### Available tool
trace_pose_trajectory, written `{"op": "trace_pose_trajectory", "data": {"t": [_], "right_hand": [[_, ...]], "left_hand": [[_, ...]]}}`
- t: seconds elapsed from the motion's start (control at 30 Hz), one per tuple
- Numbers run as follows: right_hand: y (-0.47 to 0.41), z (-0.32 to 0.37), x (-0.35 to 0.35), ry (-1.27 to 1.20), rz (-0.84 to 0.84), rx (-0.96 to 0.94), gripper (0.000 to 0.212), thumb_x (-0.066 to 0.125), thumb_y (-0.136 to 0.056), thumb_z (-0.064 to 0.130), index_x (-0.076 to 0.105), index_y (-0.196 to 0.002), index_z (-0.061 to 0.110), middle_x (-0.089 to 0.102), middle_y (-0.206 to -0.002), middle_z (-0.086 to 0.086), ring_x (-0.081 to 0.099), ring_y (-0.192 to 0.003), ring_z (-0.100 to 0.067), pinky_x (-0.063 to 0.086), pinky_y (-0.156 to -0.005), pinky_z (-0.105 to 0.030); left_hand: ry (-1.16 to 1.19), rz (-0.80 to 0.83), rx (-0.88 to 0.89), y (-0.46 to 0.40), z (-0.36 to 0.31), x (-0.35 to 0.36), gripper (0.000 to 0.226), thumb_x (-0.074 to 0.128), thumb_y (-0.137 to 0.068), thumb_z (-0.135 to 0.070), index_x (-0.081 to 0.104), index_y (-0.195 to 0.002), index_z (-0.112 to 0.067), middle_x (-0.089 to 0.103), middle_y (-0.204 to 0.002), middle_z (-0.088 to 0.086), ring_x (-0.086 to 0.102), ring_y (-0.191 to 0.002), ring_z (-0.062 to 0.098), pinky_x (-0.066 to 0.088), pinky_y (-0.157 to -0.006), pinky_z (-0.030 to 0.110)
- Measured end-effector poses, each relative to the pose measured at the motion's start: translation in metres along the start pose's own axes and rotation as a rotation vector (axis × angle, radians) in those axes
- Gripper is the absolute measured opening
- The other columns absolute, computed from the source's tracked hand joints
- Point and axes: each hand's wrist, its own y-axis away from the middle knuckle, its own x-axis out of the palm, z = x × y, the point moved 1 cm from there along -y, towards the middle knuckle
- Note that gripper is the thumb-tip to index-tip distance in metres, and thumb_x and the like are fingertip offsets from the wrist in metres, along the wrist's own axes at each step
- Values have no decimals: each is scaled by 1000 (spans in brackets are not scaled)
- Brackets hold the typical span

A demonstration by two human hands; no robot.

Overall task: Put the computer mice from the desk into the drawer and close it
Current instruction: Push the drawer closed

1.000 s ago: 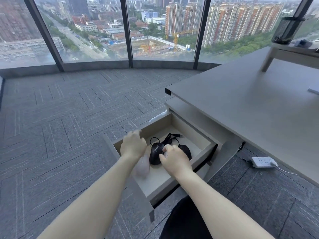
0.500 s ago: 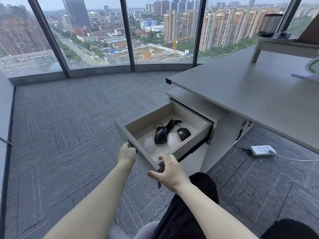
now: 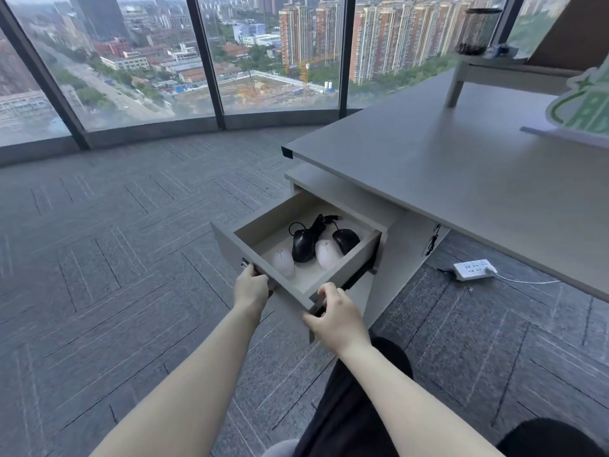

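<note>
Inside the open drawer (image 3: 342,258) lie four computer mice, side by side on its pale floor: a pink mouse (image 3: 283,261) nearest the front panel, a black mouse (image 3: 303,246) just beside it with its cable looped toward the back wall, a second pink mouse (image 3: 328,254) touching that black one, and a smaller black mouse (image 3: 346,240) at the far right, close to the side wall. Your left hand (image 3: 251,287) is curled over the front panel near its left part, fingers wrapped on the edge by a small metal fitting; your right hand (image 3: 337,316) grips the near corner of the drawer, thumb below and fingers bent over the top — both hands closed on the drawer itself, neither holding a mouse. The drawer stands pulled well out from the cabinet under the grey surface (image 3: 445,179). On the carpeted floor (image 3: 115,242) to the right, a white power strip (image 3: 472,269) rests with its cord trailing off — well apart from the drawer.
</note>
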Motion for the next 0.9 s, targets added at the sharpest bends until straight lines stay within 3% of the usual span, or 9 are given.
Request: {"op": "trace_pose_trajectory", "data": {"t": [0.1,0.23,0.37,0.5,0.57,0.7,0.9], "right_hand": [[-19,-12,-16,-55,-51,67,42,68,-78,42,47,-109,21,55,-104,-1,59,-84,-21,55,-72,-40],[-41,-30,-35,-127,-151,155,61,71,-80,44,41,-126,18,55,-119,-5,56,-88,-21,47,-70,-32],[-62,-45,-52,-194,-233,217,77,72,-82,45,33,-142,15,47,-140,-7,56,-115,-27,49,-85,-36],[-87,-61,-66,-235,-272,266,84,70,-83,45,28,-149,13,41,-149,-10,50,-129,-27,44,-96,-34],[-98,-69,-72,-254,-281,286,84,69,-84,44,28,-150,12,42,-150,-11,50,-129,-28,44,-98,-34],[-115,-79,-80,-292,-302,317,79,68,-86,45,30,-148,15,53,-143,-13,56,-126,-30,51,-96,-40],[-135,-84,-85,-323,-384,334,44,68,-89,34,49,-124,16,71,-109,-10,68,-102,-34,55,-80,-42]], "left_hand": [[-23,20,2,-15,-9,27,41,38,-81,2,61,-82,-32,66,-99,2,63,-107,34,54,-93,52],[-16,51,6,-36,-19,63,44,37,-85,4,58,-86,-36,62,-97,-5,60,-103,29,53,-93,48],[55,95,11,-55,-27,98,43,34,-90,7,52,-107,-29,57,-98,-10,55,-102,24,51,-95,43],[60,110,5,-75,-34,128,62,36,-89,7,41,-146,-20,49,-138,1,56,-112,22,53,-89,36],[67,112,3,-81,-37,141,67,36,-90,7,31,-151,-21,40,-151,1,55,-118,23,54,-90,35],[108,143,2,-89,-43,164,68,38,-89,9,30,-151,-20,36,-155,2,51,-126,24,52,-92,34],[161,180,-31,-97,-49,186,70,39,-91,12,30,-152,-20,36,-152,-4,54,-119,19,50,-96,33]]}}
